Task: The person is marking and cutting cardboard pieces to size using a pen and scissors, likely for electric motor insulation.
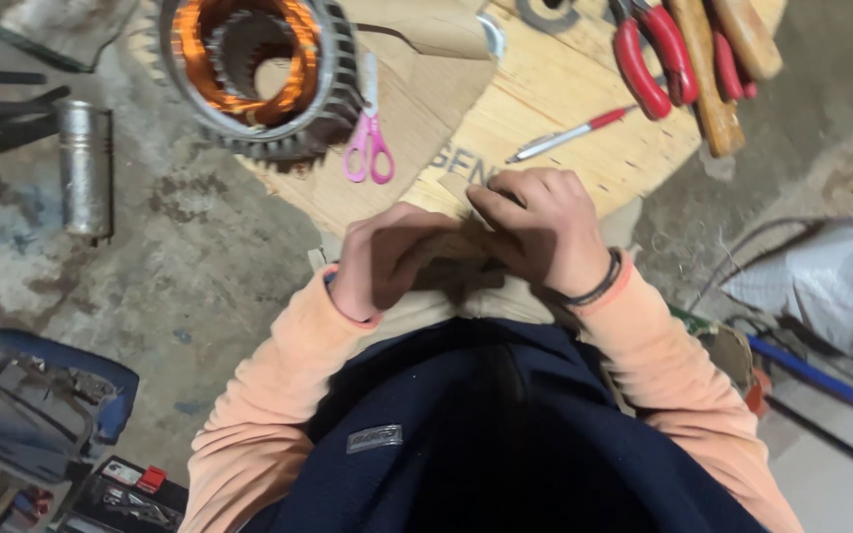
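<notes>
A small strip of brown card (pixel 458 188) is being pinched between both hands at the near edge of the round wooden table (pixel 545 109), right where the rim meets the person's lap. The right hand (pixel 545 232) is sitting on top, its fingers (pixel 501 202) curled down tight over the strip's upper end. The left hand (pixel 382 259) is closing on it from the side, fingers folded in, so neither is spread wide. Only a corner of the strip is showing above the knuckles; its long axis seems to be running away from the body toward the table's middle, though the hands are hiding most of it. The right hand is the nearer of the two to the exposed end.

Just beyond the fingers, a larger sheet of the same brown card (pixel 426 89) is lying flat on the table with pink-handled scissors (pixel 368 138) resting on it, blades pointing away. A pen with a red cap (pixel 570 133) is lying slantwise to the right of it. At the far left edge a motor stator with copper windings (pixel 254 69) is standing. At the far right edge, red-handled pliers (pixel 649 54) and wooden tool handles (pixel 713 79) are lying together. Dark stencilled lettering is showing on the wood beside the hands. On the floor to the left, a grey metal cylinder (pixel 86 168) is lying, well apart.
</notes>
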